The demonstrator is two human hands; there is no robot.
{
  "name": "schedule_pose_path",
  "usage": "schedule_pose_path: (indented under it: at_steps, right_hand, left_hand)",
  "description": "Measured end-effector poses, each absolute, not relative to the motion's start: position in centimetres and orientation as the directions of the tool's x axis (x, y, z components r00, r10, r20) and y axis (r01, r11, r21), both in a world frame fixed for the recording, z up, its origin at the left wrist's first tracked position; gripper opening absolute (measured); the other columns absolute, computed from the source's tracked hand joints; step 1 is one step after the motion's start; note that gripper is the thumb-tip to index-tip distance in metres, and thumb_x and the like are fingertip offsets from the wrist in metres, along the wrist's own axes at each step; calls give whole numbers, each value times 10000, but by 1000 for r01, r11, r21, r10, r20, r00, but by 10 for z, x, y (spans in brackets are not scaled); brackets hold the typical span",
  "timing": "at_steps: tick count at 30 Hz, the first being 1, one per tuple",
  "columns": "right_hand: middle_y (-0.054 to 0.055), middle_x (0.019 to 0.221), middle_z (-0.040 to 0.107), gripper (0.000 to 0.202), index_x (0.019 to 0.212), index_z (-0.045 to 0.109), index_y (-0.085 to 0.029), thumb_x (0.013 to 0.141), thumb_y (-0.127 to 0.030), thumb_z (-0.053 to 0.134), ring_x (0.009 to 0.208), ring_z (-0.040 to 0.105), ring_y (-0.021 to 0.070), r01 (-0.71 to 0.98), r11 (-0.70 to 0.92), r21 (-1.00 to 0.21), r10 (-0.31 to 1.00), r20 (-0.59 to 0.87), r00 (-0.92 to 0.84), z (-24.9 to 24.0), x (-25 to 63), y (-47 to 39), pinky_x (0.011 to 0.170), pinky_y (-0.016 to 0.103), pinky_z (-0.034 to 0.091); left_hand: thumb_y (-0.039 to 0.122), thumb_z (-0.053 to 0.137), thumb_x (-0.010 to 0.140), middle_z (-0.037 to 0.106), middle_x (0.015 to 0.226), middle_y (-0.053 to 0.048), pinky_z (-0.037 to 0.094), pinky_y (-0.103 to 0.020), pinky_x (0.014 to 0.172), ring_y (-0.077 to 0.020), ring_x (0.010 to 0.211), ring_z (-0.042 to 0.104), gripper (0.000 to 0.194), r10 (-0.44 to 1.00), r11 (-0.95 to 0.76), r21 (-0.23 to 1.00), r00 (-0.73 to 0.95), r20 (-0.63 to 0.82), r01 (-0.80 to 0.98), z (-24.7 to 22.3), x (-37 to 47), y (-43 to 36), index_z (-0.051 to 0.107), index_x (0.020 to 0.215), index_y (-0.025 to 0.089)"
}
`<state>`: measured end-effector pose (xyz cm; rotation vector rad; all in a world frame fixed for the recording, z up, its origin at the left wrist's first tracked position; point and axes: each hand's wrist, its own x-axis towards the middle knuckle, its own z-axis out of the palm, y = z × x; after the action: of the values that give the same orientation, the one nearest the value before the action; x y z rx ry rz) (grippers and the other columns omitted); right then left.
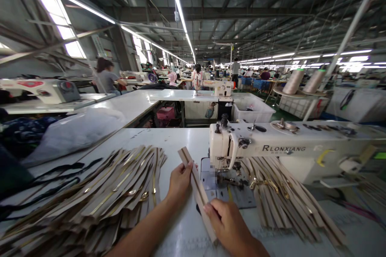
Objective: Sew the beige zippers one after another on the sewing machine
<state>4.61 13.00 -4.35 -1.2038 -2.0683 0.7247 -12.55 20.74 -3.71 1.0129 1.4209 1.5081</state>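
A beige zipper strip (197,188) with a brownish-gold line of teeth slants across the table just left of the sewing machine (220,144). Near its far end, my left hand (180,180) pinches it between thumb and fingers. My right hand (226,221) grips the same strip lower down, close to its near end. On the left lies a large heap of similar zippers (120,184), several with gold sliders. Another bunch of zippers (280,192) is spread under and to the right of the machine arm. The metal needle plate (208,176) is just right of the strip.
Dark straps (54,172) and a white plastic bag (75,132) lie at the left. A white bin (253,108) stands beyond the table, and thread cones (294,81) rise at the right. People sit at other machines farther back.
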Motion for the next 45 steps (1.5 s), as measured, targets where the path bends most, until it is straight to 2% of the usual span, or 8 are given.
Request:
schedule_pose_path:
  at_steps: [5,7,11,14,23,30,38,45]
  right_hand:
    - [34,673,659,359,857,612,-195,983,-358,318,602,615,174,690,294,-662,954,251,-166,-55,53,135,534,262,298]
    - [42,683,672,334,859,617,-204,978,-310,323,619,636,197,775,269,-572,958,244,-152,-57,54,137,535,274,309]
    - [30,710,670,224,832,631,-209,929,-223,430,639,638,204,836,246,-490,956,267,-125,-54,57,138,578,280,363]
    - [21,755,672,159,880,656,-194,854,-132,511,694,641,197,803,251,-541,947,309,-88,-53,60,140,650,276,413]
    - [75,842,698,269,983,705,-141,845,-109,476,768,666,222,760,323,-564,922,369,-118,-57,64,143,723,309,484]
    - [91,862,703,285,992,712,-135,845,-103,469,793,674,234,808,334,-485,914,377,-151,-55,64,142,757,329,509]
    - [87,898,682,366,1109,688,-193,859,-118,430,739,664,214,897,333,-290,918,315,-239,-44,68,135,649,280,504]
    - [75,879,682,332,1020,707,-190,905,-122,403,780,668,211,846,376,-377,921,252,-297,-44,77,139,723,295,513]
  left_hand:
    - [416,451,902,631,793,-64,485,-337,639,-206,640,606,419,952,-42,875,-246,182,483,-36,-136,203,510,1171,101]
    - [327,482,903,623,929,-77,484,-358,738,-204,739,612,333,953,-165,767,-101,287,619,-33,-135,197,515,1177,141]
    - [220,503,916,611,1052,-45,449,-319,895,-195,992,572,152,839,-540,638,417,350,549,-27,-126,188,644,972,211]
    - [207,513,928,632,1036,-29,442,-308,906,-190,1000,559,156,764,-628,581,551,336,517,-28,-122,187,659,981,220]
    - [192,451,958,627,971,-45,467,-288,860,-187,934,575,173,751,-655,455,583,309,603,-28,-115,187,622,978,190]
    - [155,456,940,610,1004,-59,487,-314,843,-214,966,568,307,740,-672,335,612,279,660,-25,-113,186,584,1206,243]
    - [175,420,952,619,999,-74,504,-322,859,-213,954,565,293,742,-668,392,603,294,632,-23,-112,186,668,1102,211]
    - [178,424,942,612,1081,-73,499,-358,918,-224,994,564,302,755,-651,425,595,276,629,-23,-111,186,661,1124,216]
